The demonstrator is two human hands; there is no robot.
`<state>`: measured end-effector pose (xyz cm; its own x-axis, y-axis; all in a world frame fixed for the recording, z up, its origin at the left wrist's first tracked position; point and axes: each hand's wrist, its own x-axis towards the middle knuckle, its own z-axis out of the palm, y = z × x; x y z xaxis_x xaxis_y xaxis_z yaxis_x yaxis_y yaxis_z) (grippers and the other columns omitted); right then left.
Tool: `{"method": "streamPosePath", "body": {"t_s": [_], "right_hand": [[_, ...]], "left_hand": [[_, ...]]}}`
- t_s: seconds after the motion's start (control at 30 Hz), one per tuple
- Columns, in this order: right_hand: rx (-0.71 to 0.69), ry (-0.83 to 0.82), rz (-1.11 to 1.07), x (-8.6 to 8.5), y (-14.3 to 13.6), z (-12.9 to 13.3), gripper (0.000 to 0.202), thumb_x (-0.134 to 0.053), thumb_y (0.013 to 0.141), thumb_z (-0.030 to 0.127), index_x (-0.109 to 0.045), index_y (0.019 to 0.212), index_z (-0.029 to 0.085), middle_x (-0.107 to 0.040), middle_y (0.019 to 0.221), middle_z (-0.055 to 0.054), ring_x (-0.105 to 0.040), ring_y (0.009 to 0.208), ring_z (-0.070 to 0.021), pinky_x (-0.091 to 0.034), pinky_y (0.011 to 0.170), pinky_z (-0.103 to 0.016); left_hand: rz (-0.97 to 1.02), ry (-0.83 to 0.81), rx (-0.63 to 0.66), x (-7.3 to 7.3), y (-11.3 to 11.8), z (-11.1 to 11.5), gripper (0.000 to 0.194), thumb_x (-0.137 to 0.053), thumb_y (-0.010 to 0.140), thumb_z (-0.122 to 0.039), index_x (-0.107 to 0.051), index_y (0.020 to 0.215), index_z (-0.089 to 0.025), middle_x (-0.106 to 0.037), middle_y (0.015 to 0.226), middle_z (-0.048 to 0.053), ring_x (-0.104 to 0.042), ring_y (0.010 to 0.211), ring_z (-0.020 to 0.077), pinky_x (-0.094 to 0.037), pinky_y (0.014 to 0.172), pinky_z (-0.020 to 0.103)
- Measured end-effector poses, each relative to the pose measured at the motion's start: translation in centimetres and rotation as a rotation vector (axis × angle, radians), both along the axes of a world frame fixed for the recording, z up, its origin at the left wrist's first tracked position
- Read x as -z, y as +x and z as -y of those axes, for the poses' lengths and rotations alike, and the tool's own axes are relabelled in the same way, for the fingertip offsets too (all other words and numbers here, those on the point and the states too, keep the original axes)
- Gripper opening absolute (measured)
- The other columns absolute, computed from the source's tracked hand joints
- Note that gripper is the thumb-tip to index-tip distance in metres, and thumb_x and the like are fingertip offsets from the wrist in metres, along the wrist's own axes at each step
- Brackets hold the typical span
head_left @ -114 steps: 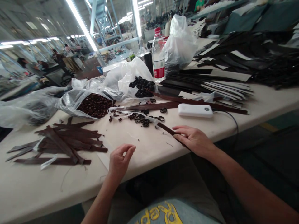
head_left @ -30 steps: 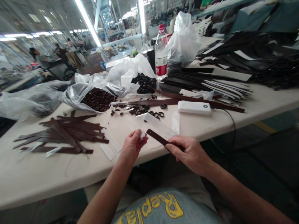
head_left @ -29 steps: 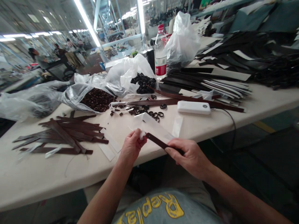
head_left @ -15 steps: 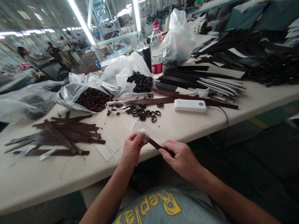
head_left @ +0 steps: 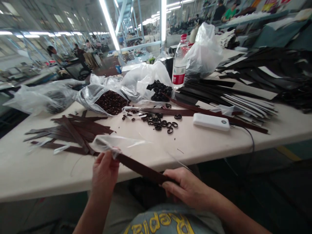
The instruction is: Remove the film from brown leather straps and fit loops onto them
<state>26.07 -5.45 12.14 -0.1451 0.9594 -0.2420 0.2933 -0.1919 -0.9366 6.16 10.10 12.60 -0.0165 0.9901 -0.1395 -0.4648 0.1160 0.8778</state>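
Note:
A long brown strap (head_left: 141, 167) stretches between my two hands over the table's front edge. My left hand (head_left: 104, 172) is closed at its far end, pinching thin clear plastic film (head_left: 124, 143) together with the strap. The film trails to the right above the tabletop. My right hand (head_left: 187, 188) is closed round the strap's near end, with the thumb on top. Just beyond my left hand is a pile of brown straps (head_left: 73, 130), some with bits of white film. Small dark rings (head_left: 162, 124) lie scattered at mid-table.
Behind the rings stand a bag of small brown pieces (head_left: 110, 102) and a bag of black pieces (head_left: 158, 91). A water bottle (head_left: 179, 65) is upright beside a white plastic bag (head_left: 204, 52). At right are a white corded device (head_left: 211, 122) and black strips (head_left: 243, 94).
My left hand has moved left and my right hand slightly down, so more strap shows between them. The film now spreads to the right of my left hand. The view has shifted.

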Motion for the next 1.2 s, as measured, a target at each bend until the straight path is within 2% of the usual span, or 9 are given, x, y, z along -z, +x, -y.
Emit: {"method": "streamPosePath", "body": {"t_s": [0.23,0.33,0.47,0.57,0.7,0.8,0.93,1.0,1.2], "right_hand": [[-0.278,0.055,0.099,-0.3,-5.8,-4.8,0.023,-0.056,0.089,0.02,-0.062,0.067,0.017,-0.061,0.056,0.004,-0.052,0.049,-0.0075,-0.034,0.048,-0.017],[-0.393,0.075,0.101,-0.8,-9.7,-7.7,0.02,-0.057,0.089,0.019,-0.062,0.069,0.018,-0.059,0.055,0.005,-0.052,0.046,-0.0071,-0.033,0.048,-0.017],[-0.53,0.089,0.05,-0.2,-14.3,-10.4,0.023,-0.053,0.092,0.025,-0.06,0.071,0.018,-0.059,0.056,0.004,-0.053,0.046,-0.0082,-0.037,0.049,-0.017],[-0.636,0.027,-0.041,1.6,-14.8,-10.6,0.02,-0.051,0.094,0.027,-0.059,0.078,0.018,-0.064,0.065,0.002,-0.059,0.053,-0.0107,-0.042,0.051,-0.018],[-0.651,-0.151,-0.045,4.5,-11.3,-9.2,0.028,-0.047,0.096,0.035,-0.057,0.078,0.018,-0.061,0.065,0.001,-0.058,0.056,-0.0115,-0.042,0.051,-0.018],[-0.569,-0.273,0.025,5.6,-9.6,-8.1,0.033,-0.041,0.098,0.042,-0.056,0.08,0.018,-0.055,0.058,0.004,-0.049,0.045,-0.0097,-0.036,0.043,-0.018],[-0.527,-0.197,0.104,5.8,-11.1,-8.3,0.033,-0.043,0.098,0.039,-0.052,0.073,0.019,-0.056,0.057,0.003,-0.05,0.044,-0.0101,-0.036,0.044,-0.019],[-0.517,-0.14,0.085,6.0,-11.9,-8.7,0.033,-0.043,0.098,0.038,-0.051,0.072,0.02,-0.057,0.058,0.003,-0.053,0.047,-0.011,-0.038,0.047,-0.02],[-0.54,-0.211,0.017,6.8,-9.2,-7.6,0.032,-0.04,0.1,0.039,-0.057,0.082,0.018,-0.062,0.068,0.0,-0.058,0.056,-0.0128,-0.043,0.053,-0.021]], "left_hand": [[-0.055,-0.174,-0.308,1.7,-10.3,3.0,0.045,-0.098,0.025,-0.034,-0.07,0.057,-0.018,-0.075,0.06,-0.002,-0.07,0.054,0.0145,-0.06,0.054,0.021],[-0.055,-0.2,-0.36,2.2,-12.1,5.7,0.044,-0.098,0.028,-0.033,-0.074,0.061,-0.017,-0.075,0.061,-0.001,-0.069,0.054,0.0134,-0.06,0.056,0.019],[-0.039,-0.246,-0.222,3.1,-12.3,8.4,0.034,-0.096,0.042,-0.031,-0.075,0.063,-0.014,-0.074,0.06,0.001,-0.066,0.055,0.0117,-0.057,0.056,0.018],[0.045,-0.239,-0.301,3.9,-13.2,8.4,0.033,-0.095,0.046,-0.031,-0.075,0.065,-0.013,-0.074,0.062,0.001,-0.065,0.056,0.0104,-0.056,0.058,0.018],[0.168,-0.271,-0.518,5.2,-15.8,7.6,0.035,-0.096,0.043,-0.028,-0.073,0.066,-0.015,-0.075,0.066,0.0,-0.067,0.059,0.0104,-0.056,0.061,0.019],[0.134,-0.346,-0.404,7.0,-15.1,8.2,0.036,-0.096,0.046,-0.03,-0.074,0.07,-0.013,-0.075,0.069,0.002,-0.066,0.06,0.0106,-0.054,0.06,0.02],[0.056,-0.449,-0.061,9.2,-10.7,10.2,0.035,-0.092,0.056,-0.034,-0.076,0.077,-0.01,-0.075,0.073,0.006,-0.065,0.064,0.013,-0.051,0.063,0.022],[0.038,-0.469,0.032,9.7,-9.3,10.6,0.034,-0.089,0.06,-0.037,-0.076,0.075,-0.009,-0.073,0.069,0.006,-0.064,0.064,0.0144,-0.051,0.064,0.025],[0.005,-0.42,-0.143,9.0,-10.3,9.2,0.034,-0.089,0.059,-0.035,-0.077,0.078,-0.01,-0.072,0.074,0.006,-0.063,0.069,0.0136,-0.05,0.065,0.023]]}}
